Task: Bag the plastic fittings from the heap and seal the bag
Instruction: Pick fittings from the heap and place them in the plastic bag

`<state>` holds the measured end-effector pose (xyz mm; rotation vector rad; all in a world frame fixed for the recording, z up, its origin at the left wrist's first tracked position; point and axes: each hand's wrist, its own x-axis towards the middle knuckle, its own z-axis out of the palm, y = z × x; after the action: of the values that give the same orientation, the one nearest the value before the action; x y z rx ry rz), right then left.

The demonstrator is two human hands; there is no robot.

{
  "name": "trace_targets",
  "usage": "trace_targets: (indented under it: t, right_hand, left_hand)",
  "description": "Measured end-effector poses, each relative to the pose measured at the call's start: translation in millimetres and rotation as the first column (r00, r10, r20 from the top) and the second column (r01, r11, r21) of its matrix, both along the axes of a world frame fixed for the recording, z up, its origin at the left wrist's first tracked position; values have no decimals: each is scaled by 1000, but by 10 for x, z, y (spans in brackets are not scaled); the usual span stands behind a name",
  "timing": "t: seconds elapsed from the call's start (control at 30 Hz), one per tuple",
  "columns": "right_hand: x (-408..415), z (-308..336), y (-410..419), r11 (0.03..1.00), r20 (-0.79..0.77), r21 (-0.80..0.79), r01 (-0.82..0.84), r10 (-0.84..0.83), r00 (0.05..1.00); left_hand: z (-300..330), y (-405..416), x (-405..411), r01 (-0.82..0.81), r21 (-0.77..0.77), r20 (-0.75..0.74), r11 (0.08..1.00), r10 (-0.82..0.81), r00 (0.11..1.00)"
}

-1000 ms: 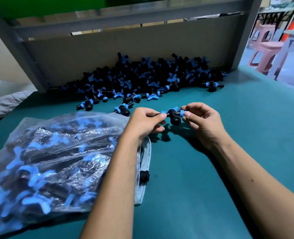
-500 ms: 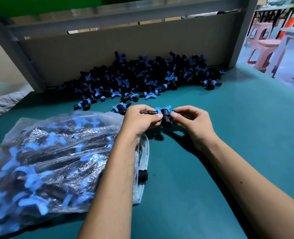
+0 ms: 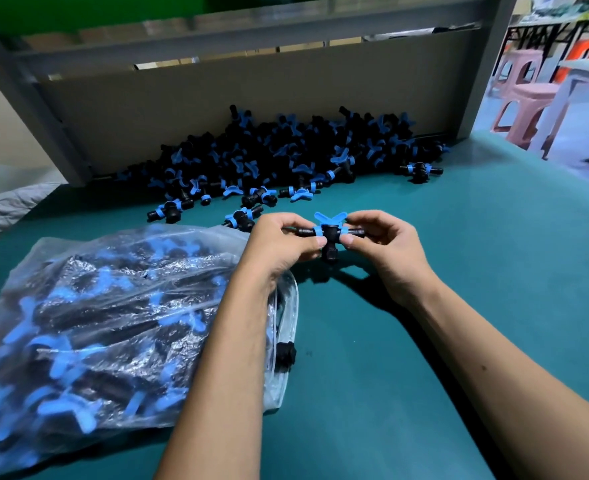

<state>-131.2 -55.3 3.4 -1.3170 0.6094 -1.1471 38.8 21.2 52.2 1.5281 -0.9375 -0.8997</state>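
Black plastic fittings with blue wing handles lie heaped [image 3: 286, 154] against the grey back panel [image 3: 217, 98] of my teal bench [image 3: 459, 306]. My left hand [image 3: 282, 244] and right hand [image 3: 383, 247] pinch one black-and-blue fitting [image 3: 329, 233] by its side stubs, just above the bench. Beside my left forearm, the clear plastic bag [image 3: 95, 323] lies bulging with fittings, its mouth unsealed.

Teal-covered counter [image 3: 476, 258], backed by a beige board [image 3: 251, 91] set in a grey metal frame [image 3: 483, 64]. Green surface [image 3: 95, 8] seen above the frame. Pink plastic stools [image 3: 525, 109] and a white table [image 3: 573, 84] noted beyond the right edge. Grey cloth [image 3: 6, 209] at far left.
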Motion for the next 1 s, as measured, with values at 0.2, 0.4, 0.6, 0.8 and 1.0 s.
trace_targets:
  t: [0.2, 0.4, 0.6, 0.8, 1.0]
  right_hand:
    - [-2, -16, -66, 958, 144, 171, 230, -255, 956]
    - [136, -20, 106, 943, -224, -275, 188, -253, 941]
    - [116, -13, 88, 937, -233, -263, 231, -294, 927]
    - [141, 110, 181, 816, 487, 494, -301, 27, 873]
    - [152, 119, 233, 885, 388, 362, -293, 143, 911]
  left_hand:
    - [19, 3, 49, -68, -59, -62, 996, 65, 996]
    - [28, -71, -69, -181, -121, -20, 976, 180, 983]
    - [113, -28, -93, -39, -129, 48, 991, 45, 998]
    - [358, 72, -65, -63, -331, -7, 942, 64, 998]
    - [685, 241, -107, -18, -551, -88, 834, -37, 995]
